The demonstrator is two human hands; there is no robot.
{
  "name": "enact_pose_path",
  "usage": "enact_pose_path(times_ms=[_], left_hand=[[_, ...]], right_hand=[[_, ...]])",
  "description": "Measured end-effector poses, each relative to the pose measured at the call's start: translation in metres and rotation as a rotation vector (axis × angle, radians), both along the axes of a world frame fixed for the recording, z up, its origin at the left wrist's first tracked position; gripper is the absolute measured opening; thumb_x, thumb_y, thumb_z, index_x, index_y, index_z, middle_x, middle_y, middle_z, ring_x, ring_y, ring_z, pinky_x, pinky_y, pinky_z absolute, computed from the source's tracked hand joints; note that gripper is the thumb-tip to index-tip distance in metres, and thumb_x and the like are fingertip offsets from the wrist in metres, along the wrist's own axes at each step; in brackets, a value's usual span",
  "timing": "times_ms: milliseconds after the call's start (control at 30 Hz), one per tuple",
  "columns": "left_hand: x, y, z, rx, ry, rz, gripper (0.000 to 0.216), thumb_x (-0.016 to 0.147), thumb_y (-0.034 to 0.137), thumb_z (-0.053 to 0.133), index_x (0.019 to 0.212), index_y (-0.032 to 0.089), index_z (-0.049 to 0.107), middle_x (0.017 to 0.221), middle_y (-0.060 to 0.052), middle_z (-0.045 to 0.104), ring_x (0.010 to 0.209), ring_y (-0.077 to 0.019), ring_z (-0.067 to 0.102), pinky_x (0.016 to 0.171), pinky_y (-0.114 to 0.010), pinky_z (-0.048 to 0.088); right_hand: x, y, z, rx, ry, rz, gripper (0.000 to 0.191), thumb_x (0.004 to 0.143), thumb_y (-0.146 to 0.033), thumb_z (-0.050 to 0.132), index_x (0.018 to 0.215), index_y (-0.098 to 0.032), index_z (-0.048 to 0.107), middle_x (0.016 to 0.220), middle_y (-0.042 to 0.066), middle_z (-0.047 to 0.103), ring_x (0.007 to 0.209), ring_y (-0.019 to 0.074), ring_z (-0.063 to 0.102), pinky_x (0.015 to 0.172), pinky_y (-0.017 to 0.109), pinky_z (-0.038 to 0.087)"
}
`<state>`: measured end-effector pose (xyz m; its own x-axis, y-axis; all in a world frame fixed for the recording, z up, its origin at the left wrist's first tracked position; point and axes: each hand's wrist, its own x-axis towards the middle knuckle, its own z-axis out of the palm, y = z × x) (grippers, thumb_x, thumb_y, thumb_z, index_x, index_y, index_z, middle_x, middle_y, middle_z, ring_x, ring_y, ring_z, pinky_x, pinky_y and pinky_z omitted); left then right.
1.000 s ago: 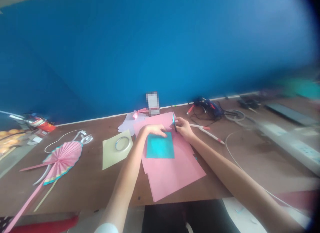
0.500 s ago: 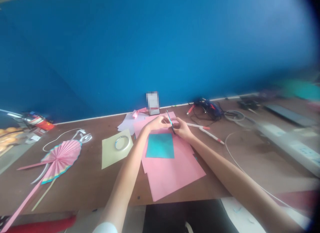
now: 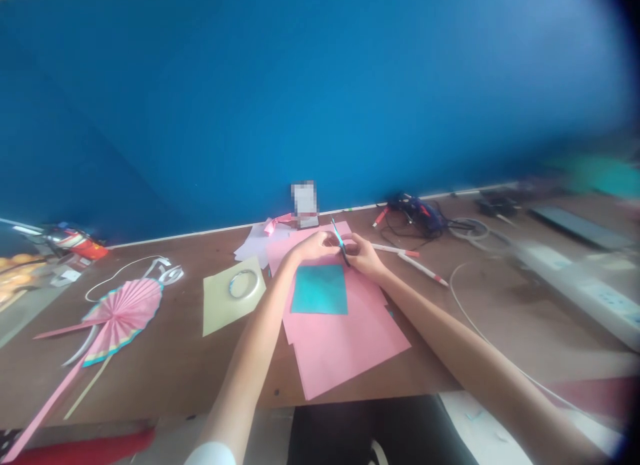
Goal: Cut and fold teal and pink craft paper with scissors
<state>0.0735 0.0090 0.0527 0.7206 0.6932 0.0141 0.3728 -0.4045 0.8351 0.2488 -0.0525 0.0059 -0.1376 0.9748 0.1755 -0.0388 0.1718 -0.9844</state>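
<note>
Both hands meet above the upper part of the pink paper sheets [image 3: 350, 352]. Between them is a narrow teal strip [image 3: 337, 234] with dark ends, seen nearly edge-on; its exact kind cannot be made out. My left hand [image 3: 317, 246] pinches it from the left, its fingers curled. From the right, my right hand [image 3: 364, 257] grips its lower part, fingers bent around it. Just below the hands, a flat teal paper square [image 3: 320, 290] lies on the pink sheets. The fingertips are small and partly hidden.
On the left lie a pleated pink paper fan [image 3: 125, 315] and a tape roll [image 3: 243, 284] on yellow paper [image 3: 215, 312]. A phone [image 3: 305, 204] leans on the blue wall. Right are white-and-red pens [image 3: 424, 270], tangled cables [image 3: 417, 215] and a power strip [image 3: 575, 285].
The view has shifted very slightly. The strip between my hands shows a little more of its teal side; both hands stay almost in place.
</note>
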Motion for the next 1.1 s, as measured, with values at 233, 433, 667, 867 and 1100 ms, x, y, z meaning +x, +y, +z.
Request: enact_pose_path(times_ms=[233,433,667,867,1100], left_hand=[[0.002,-0.003,0.003,-0.047,-0.081,0.017,0.023,0.08,0.036,0.06,0.088,0.014,0.06,0.084,-0.005,0.067,0.075,-0.0142,0.063,0.072,-0.029,0.048],[0.0,0.006,-0.007,-0.1,-0.25,0.21,0.025,0.078,0.035,0.064,0.089,0.014,0.055,0.076,-0.004,0.064,0.062,-0.0094,0.059,0.063,-0.026,0.048],[0.004,0.002,-0.01,-0.13,-0.252,0.252,0.029,0.08,0.04,0.06,0.09,0.013,0.061,0.083,-0.007,0.067,0.066,-0.0109,0.061,0.065,-0.026,0.046],[0.013,-0.002,-0.013,-0.236,-0.271,0.391,0.03,0.077,0.043,0.06,0.084,0.014,0.066,0.087,-0.008,0.07,0.068,-0.0118,0.063,0.066,-0.024,0.045],[0.009,0.008,-0.021,-0.448,-0.467,0.629,0.036,0.072,0.048,0.063,0.086,0.016,0.066,0.098,-0.01,0.07,0.069,-0.0112,0.063,0.063,-0.022,0.046]], right_hand=[[0.001,-0.001,0.003,-0.025,0.017,-0.005,0.045,0.065,-0.029,0.07,0.106,-0.019,0.054,0.075,0.003,0.069,0.052,0.0111,0.052,0.046,0.021,0.036],[0.005,0.004,-0.003,-0.044,0.077,-0.056,0.045,0.066,-0.027,0.069,0.107,-0.02,0.054,0.074,0.002,0.068,0.057,0.0131,0.055,0.049,0.023,0.038],[0.009,0.014,-0.014,-0.004,0.221,-0.077,0.048,0.063,-0.029,0.073,0.107,-0.019,0.055,0.076,0.002,0.067,0.066,0.0145,0.06,0.06,0.026,0.043],[0.008,0.012,-0.012,0.001,0.217,-0.109,0.05,0.063,-0.037,0.074,0.106,-0.019,0.055,0.078,0.003,0.067,0.069,0.0155,0.061,0.06,0.026,0.043],[0.007,0.01,-0.009,-0.019,0.156,-0.071,0.047,0.063,-0.035,0.073,0.104,-0.019,0.056,0.076,0.003,0.067,0.064,0.0145,0.058,0.053,0.024,0.039]])
